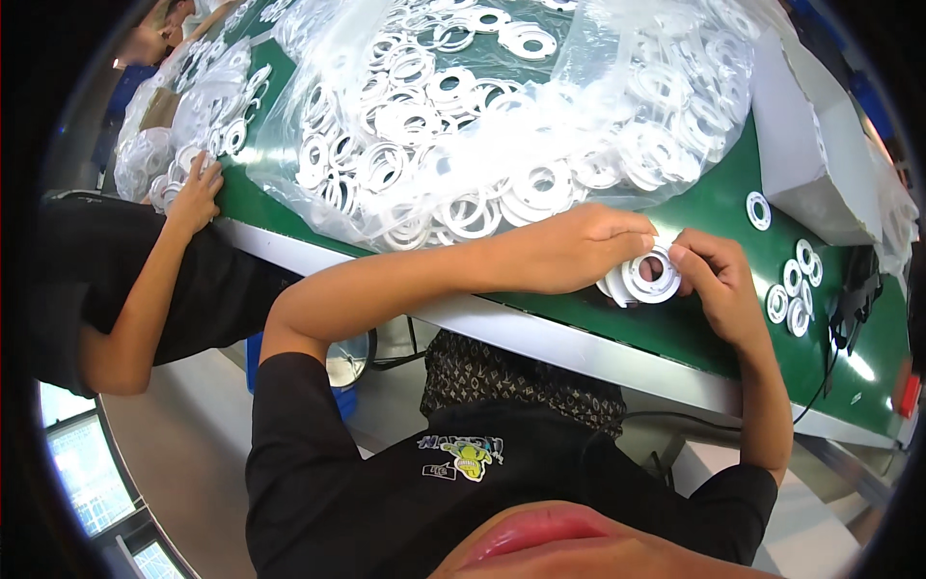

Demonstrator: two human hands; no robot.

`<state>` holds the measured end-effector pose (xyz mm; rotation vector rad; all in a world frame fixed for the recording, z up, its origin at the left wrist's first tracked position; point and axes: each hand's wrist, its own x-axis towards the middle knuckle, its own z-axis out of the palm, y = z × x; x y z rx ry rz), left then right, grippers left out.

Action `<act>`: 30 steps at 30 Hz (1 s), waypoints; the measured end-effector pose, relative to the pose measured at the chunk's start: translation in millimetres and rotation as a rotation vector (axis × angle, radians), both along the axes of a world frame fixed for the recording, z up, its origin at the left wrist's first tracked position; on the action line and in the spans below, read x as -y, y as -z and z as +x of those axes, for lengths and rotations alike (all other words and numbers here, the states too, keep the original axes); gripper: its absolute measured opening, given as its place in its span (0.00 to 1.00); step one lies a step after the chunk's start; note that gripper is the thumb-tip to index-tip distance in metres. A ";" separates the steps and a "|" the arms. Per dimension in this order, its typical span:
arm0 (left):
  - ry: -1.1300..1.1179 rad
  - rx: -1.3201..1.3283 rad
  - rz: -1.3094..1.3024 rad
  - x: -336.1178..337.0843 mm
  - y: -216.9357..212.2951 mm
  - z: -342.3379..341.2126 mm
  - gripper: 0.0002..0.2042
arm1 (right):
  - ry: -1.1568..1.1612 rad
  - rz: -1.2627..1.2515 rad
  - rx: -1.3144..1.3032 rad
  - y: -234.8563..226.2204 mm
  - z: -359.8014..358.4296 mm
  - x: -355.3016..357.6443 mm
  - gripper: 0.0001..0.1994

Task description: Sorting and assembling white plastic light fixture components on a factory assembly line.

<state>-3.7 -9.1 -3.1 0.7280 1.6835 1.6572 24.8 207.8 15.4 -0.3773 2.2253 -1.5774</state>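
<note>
Near the table's front edge I hold white plastic rings (639, 288), which look like two overlapping one another. My left hand (588, 249) reaches across from the left, its fingers closed at the upper left rim. On the right side, my right hand (719, 275) pinches the rim between thumb and fingers. A fingertip shows through the centre hole. Just beyond my left hand, a clear plastic bag (569, 121) lies spread with many white rings in and under it. How the two held rings meet is partly covered by my fingers.
Several small white rings (798, 317) lie on the green table (714, 198) to the right, with a single ring (758, 210) nearer a white cardboard box (815, 145). A black cable (831, 362) runs over the edge. At left, a co-worker's hand (198, 198) touches other rings.
</note>
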 end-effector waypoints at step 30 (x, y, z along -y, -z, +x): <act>-0.179 -0.055 -0.014 -9.0 -4.1 4.1 0.13 | 0.047 -0.069 -0.132 11.2 6.5 2.3 0.12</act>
